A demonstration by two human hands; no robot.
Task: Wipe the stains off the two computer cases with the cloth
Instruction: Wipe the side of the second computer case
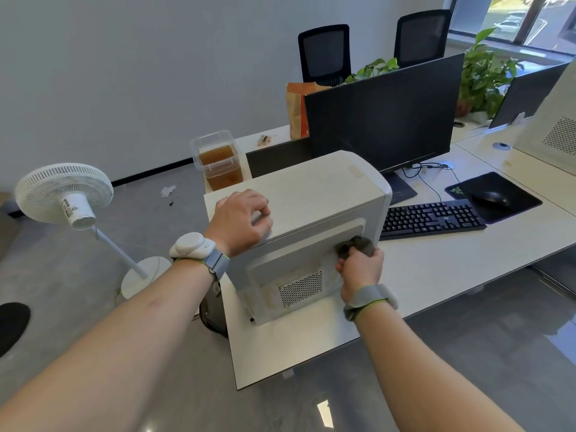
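A white computer case (314,194) stands on the white desk (436,269) near its left corner. My left hand (241,221) rests on the case's top near edge, fingers curled, pressing down on it. My right hand (361,266) is closed around a bunched grey cloth (358,244), held against the upper right of the case's near side panel. Smeary marks show low on that panel around the vent grille (300,288). A second white case (558,123) is partly in view at the far right edge.
A black monitor (383,120) stands behind the case, with a black keyboard (431,218) and a mouse (492,198) on a black pad to the right. A clear box of brown liquid (219,163) sits behind the case on the left. A white standing fan (67,194) is on the floor.
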